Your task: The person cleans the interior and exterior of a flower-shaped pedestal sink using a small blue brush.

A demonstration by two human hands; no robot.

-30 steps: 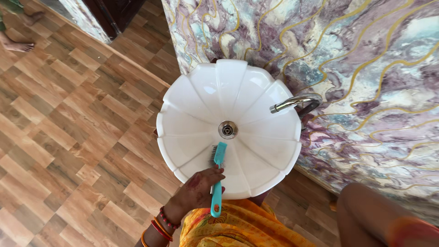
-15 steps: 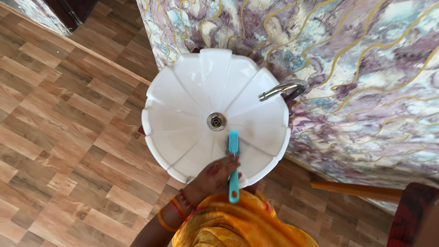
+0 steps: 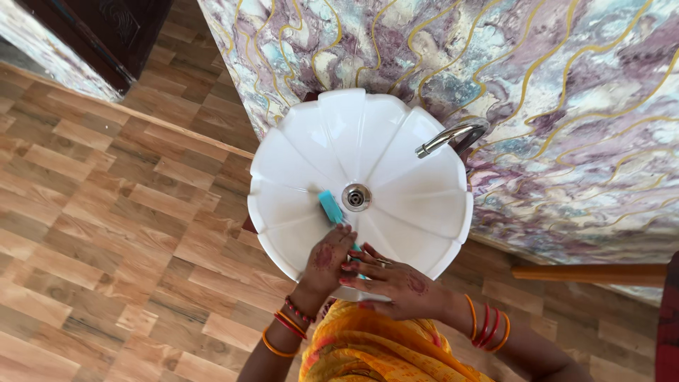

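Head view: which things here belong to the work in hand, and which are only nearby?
In use:
- teal plastic brush
- white scalloped washbasin
- left hand
- right hand

Only nearby:
- curved metal tap
- dark wooden door

You see an evenly bright, soft daylight scene. The white basin (image 3: 424,212) shows mild glare and no harsh shadow. Focus stays sharp around it; the wall lines beyond it bow slightly.

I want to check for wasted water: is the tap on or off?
Off, as far as visible: no stream falls from the tap, and the white basin holds no pooled water.
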